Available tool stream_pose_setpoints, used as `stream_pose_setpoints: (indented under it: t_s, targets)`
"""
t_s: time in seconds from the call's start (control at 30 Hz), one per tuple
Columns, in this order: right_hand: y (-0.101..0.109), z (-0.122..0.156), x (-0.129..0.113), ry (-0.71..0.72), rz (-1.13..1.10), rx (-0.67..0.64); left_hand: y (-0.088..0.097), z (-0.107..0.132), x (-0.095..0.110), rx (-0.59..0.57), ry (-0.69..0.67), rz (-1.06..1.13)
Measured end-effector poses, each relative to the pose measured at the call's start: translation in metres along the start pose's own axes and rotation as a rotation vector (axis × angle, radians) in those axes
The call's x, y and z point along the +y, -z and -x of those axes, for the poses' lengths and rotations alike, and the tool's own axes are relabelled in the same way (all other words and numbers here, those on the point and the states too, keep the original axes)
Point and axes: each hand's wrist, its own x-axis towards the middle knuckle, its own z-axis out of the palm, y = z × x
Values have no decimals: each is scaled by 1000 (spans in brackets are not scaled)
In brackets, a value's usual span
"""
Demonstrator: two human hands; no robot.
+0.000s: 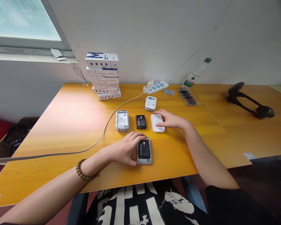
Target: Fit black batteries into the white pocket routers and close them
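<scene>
On the yellow table [61, 125], the left hand [124, 149] holds a small device [144, 160] with a black battery [143, 149] in it, the right hand [170, 119] lies open on a white cover [157, 122], and a loose battery [140, 122] lies by another device [122, 121]

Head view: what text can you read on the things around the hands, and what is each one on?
"3000mAh" on the loose black battery.
"3000mAh" on the black battery in the silver-framed device under the left hand.
Blue "M" on the top box.
Too small to read: the other device's sticker, the lower boxes' print, the bottle label.
</scene>
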Motion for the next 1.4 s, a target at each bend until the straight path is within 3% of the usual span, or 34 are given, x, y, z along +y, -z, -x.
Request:
stream_pose_setpoints:
  t_s: [0.13, 0.3, 0.47, 0.9, 1.13, 1.23, 1.4]
  targets:
    - [-7, 11, -26, 133, -42, 100, -1, 2, 1, 61, 14, 1]
    - [-35, 30, -59, 304, 19, -193, -11, 1, -3, 103, 25, -24]
    - [-58, 34, -70, 304, 115, -225, -16, -2, -2, 119, 64, -38]
    - [-72, 34, -88, 178, 243, -130, -22, -4, -8, 193, 68, -46]
    - [-65, 30, -87, 61, 26, -162, -24, -5, -7, 175, 121, -82]
    - [-55, 32, -87, 99, -136, -208, -22, -5, -7, 166, 143, -86]
    - [-33, 40, -78, 314, -272, -523, -19, -6, -7, 143, 113, -99]
